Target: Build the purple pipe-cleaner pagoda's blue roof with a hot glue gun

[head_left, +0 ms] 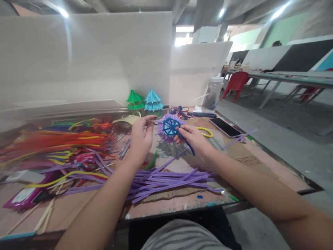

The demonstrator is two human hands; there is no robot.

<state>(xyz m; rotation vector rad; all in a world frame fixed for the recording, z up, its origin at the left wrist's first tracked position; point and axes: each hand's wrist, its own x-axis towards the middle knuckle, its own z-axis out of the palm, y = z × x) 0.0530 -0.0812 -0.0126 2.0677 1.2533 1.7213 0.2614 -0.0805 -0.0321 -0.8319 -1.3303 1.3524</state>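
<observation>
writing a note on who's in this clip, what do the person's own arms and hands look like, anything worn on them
The left hand and right hand are ungloved. No sleeve, watch or bracelet shows on either arm; rings are too small to tell. Below is a pale shirt with dark stripes.

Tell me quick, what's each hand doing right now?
Left hand: open, with nothing that I can see held in it.
Right hand: closed, holding the purple-and-blue craft piece at its edge.
</observation>
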